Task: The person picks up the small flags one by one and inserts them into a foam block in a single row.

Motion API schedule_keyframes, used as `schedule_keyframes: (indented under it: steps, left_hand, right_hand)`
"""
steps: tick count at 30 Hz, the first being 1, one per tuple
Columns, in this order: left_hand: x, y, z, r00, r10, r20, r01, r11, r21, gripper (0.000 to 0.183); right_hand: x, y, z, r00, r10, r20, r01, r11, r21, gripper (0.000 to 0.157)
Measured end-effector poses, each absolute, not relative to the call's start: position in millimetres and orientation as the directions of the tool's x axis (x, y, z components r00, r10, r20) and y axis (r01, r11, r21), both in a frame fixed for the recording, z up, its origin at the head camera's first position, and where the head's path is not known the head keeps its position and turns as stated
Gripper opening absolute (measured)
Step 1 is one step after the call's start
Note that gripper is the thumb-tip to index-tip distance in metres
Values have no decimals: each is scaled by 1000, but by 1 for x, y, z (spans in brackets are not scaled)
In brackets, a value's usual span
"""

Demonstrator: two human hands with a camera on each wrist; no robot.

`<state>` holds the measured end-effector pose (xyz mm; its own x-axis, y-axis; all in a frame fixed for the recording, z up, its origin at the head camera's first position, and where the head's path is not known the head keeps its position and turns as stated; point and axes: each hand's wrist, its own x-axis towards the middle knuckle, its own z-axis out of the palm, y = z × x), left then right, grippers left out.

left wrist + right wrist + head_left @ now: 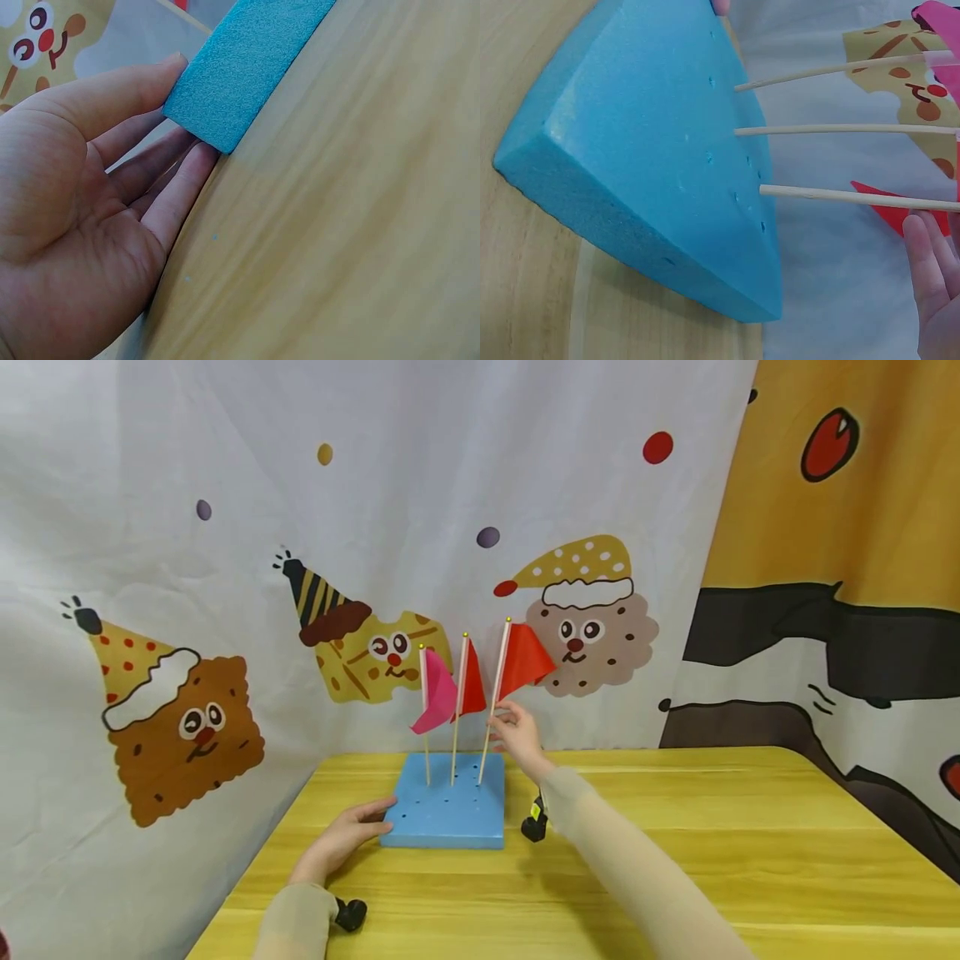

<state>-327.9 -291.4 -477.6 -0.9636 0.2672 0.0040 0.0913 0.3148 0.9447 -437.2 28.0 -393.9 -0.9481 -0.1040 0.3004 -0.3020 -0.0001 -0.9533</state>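
Note:
A light blue foam block point(450, 822) with small holes in its top lies on the table, and three sticks with flags stand in it. From left to right these are a pink flag point(438, 693), a red flag point(472, 681) and another red flag point(525, 660), which leans slightly right. My right hand point(517, 735) pinches the stick point(840, 195) of the rightmost flag just below its cloth. At the block's left edge my left hand point(348, 835) touches the foam, its fingers nearly straight. The thumb point(142, 86) lies against the corner.
The wooden table point(675, 827) extends to the right of the block. Behind it hangs a white curtain point(420, 460) with cartoon prints. Black wrist cameras sit under both sleeves, the right one point(534, 822) close to the block's right side.

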Motion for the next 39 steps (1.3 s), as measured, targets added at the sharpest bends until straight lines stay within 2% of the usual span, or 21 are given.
schedule_keyframes:
  steps: [5, 12, 19, 31, 39]
  left_hand:
    - [-328, -289, -478, -961, 277, 1, 89, 304, 949, 58]
    - [-329, -287, -480, -963, 268, -14, 68, 293, 954, 58]
    - [-330, -287, -478, -963, 270, 12, 98, 308, 947, 58]
    - [-330, -289, -478, -964, 266, 7, 93, 313, 945, 59]
    - [-331, -290, -479, -967, 255, -12, 65, 293, 954, 59]
  right_hand:
    - [-440, 25, -400, -947, -105, 304, -310, 37, -950, 27]
    - [-439, 23, -403, -947, -121, 298, -305, 47, -951, 36]
    - [-439, 21, -403, -947, -123, 298, -307, 65, -949, 28]
    - [-442, 21, -413, -943, -177, 281, -297, 70, -952, 23]
    - [-442, 19, -416, -943, -176, 283, -297, 59, -953, 26]
